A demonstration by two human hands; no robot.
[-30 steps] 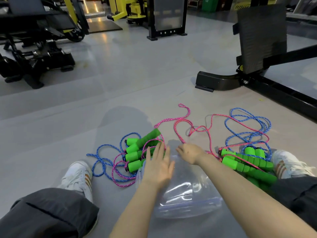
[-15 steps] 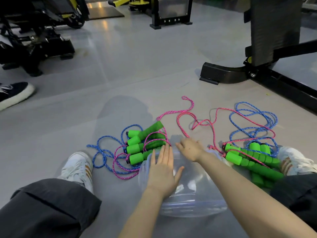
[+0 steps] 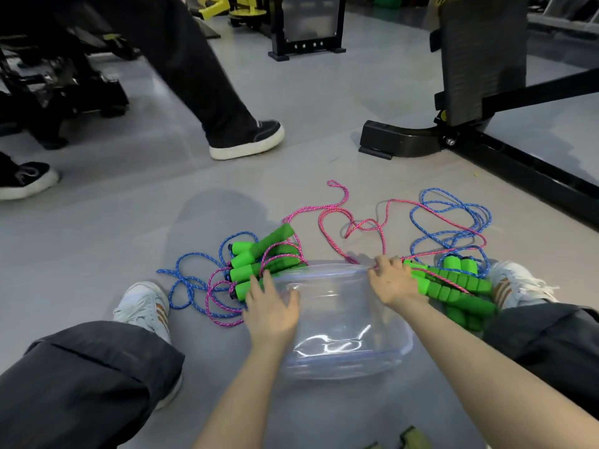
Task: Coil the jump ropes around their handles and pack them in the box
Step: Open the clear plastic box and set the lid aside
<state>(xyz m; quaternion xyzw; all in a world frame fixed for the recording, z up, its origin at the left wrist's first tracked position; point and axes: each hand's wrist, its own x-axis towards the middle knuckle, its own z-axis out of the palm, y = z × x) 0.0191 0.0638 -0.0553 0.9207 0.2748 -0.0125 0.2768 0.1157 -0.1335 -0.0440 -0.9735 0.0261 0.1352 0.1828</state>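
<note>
Between the fingers, box [image 3: 343, 361] is sitting on floor [image 3: 324, 150]; left hand [image 3: 270, 307] is resting straight-fingered against its wall; right hand [image 3: 390, 281] is curling beside pink rope [image 3: 337, 234], grip not determinable.

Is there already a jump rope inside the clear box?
No: the clear box holds nothing, and all ropes and green handles lie on the floor at its two sides.

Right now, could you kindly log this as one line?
left hand open on clear box; right hand curled at rim, grip unclear; ropes loose
</note>
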